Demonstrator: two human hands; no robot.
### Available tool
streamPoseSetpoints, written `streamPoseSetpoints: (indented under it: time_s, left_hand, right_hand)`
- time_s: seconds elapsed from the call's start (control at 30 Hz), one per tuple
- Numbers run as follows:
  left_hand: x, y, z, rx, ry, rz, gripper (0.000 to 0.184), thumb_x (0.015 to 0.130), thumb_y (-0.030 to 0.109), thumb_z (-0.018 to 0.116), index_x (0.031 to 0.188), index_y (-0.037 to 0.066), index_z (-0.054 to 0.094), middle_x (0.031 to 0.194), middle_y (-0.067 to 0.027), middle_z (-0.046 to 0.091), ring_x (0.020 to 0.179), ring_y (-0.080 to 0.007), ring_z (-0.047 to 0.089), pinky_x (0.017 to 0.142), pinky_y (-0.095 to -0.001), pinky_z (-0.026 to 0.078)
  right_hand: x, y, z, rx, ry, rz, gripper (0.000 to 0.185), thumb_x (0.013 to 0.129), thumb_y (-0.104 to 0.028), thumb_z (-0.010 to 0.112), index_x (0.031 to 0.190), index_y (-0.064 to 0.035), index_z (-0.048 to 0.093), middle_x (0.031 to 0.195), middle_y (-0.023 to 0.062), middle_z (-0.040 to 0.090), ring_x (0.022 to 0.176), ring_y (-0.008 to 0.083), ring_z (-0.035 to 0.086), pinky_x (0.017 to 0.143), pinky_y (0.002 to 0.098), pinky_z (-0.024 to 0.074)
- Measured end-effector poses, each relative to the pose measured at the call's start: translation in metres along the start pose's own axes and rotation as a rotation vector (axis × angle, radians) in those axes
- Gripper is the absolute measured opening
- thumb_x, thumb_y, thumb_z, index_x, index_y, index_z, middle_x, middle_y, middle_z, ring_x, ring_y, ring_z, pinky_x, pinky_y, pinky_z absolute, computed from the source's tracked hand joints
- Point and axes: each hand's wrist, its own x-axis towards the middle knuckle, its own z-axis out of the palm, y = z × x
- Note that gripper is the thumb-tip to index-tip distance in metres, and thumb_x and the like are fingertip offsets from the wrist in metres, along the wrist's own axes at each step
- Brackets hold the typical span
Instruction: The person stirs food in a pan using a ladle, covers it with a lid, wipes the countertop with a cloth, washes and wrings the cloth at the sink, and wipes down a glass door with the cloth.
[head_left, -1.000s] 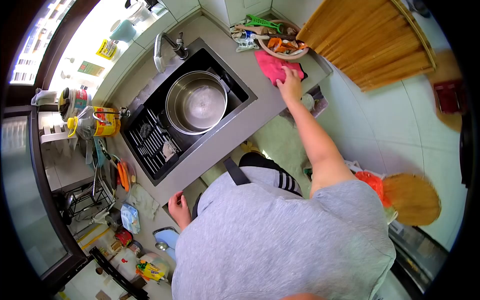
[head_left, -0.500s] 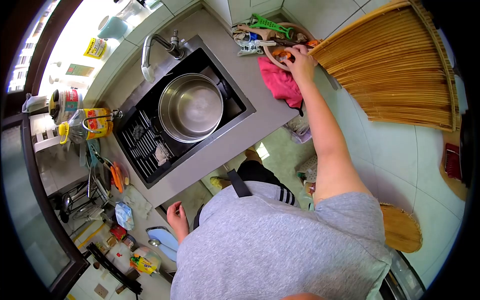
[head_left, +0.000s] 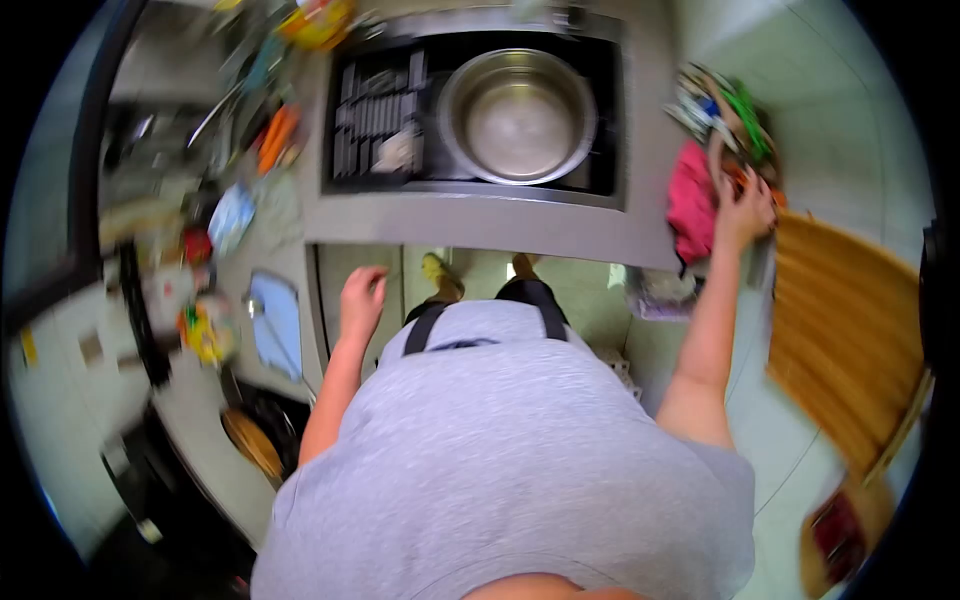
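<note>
My right hand (head_left: 746, 208) reaches into the bowl (head_left: 716, 160) at the right end of the counter, its fingers bent over orange items (head_left: 740, 180); what they grip, if anything, is too blurred to make out. Just left of that hand lies a pink cloth (head_left: 692, 205). Green and white utensils and packets (head_left: 742, 108) rest at the bowl's far side. My left hand (head_left: 364, 292) hangs in front of the counter edge, fingers loosely curled, touching nothing visible. A steel pot (head_left: 517, 117) sits in the black sink.
A rack (head_left: 380, 120) lies in the sink's left part. Orange-handled tools (head_left: 277, 138), a blue packet (head_left: 232, 217) and a blue board (head_left: 276, 325) are on the left counter. A bamboo mat (head_left: 850, 340) stands at the right.
The view has turned, so the sink now lies straight ahead. My right hand has gone from the pink cloth to the bowl. My left hand stays low by the counter.
</note>
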Motion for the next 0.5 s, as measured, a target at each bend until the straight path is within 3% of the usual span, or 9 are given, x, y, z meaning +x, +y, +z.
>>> streamPoseSetpoints:
  time_s: [0.13,0.27,0.4,0.5]
  left_hand:
    - [-0.016,-0.03,0.017,-0.043,0.024,-0.052,0.028,0.084,0.004,0.068,0.112,0.004,0.068,0.102,-0.0136,0.067,0.094,-0.0291,0.067,0.085,-0.0396,0.054]
    - [-0.039,-0.057,0.033,-0.09,0.01,-0.194,0.053,0.083,0.007,0.067,0.135,0.01,0.057,0.12,-0.0175,0.059,0.111,-0.0361,0.06,0.095,-0.0445,0.051]
    - [-0.069,-0.086,0.028,-0.157,0.04,-0.387,0.058,0.085,0.011,0.066,0.142,0.012,0.052,0.135,-0.0193,0.052,0.122,-0.0386,0.055,0.102,-0.0449,0.048]
    - [-0.109,-0.115,0.015,-0.191,0.219,-0.4,0.056,0.085,0.009,0.067,0.139,0.009,0.054,0.128,-0.0195,0.056,0.119,-0.0372,0.057,0.101,-0.0444,0.05]
  right_hand:
    - [-0.02,-0.04,-0.006,0.135,-0.039,-0.131,0.052,0.089,-0.038,0.073,0.136,-0.0182,0.061,0.13,0.012,0.062,0.119,0.0335,0.058,0.099,0.0494,0.0424]
    - [-0.052,-0.104,-0.022,0.244,-0.152,-0.282,0.055,0.093,-0.034,0.069,0.142,-0.0136,0.055,0.133,0.0159,0.059,0.123,0.0347,0.055,0.103,0.0485,0.0404]
    - [-0.081,-0.193,-0.034,0.447,-0.349,-0.428,0.06,0.092,-0.026,0.07,0.146,-0.0112,0.049,0.134,0.0182,0.057,0.125,0.0371,0.052,0.106,0.0476,0.0388]
    - [-0.102,-0.28,-0.046,0.636,-0.431,-0.571,0.065,0.086,-0.01,0.073,0.146,-0.0097,0.048,0.134,0.0201,0.055,0.122,0.0366,0.054,0.103,0.0447,0.0418]
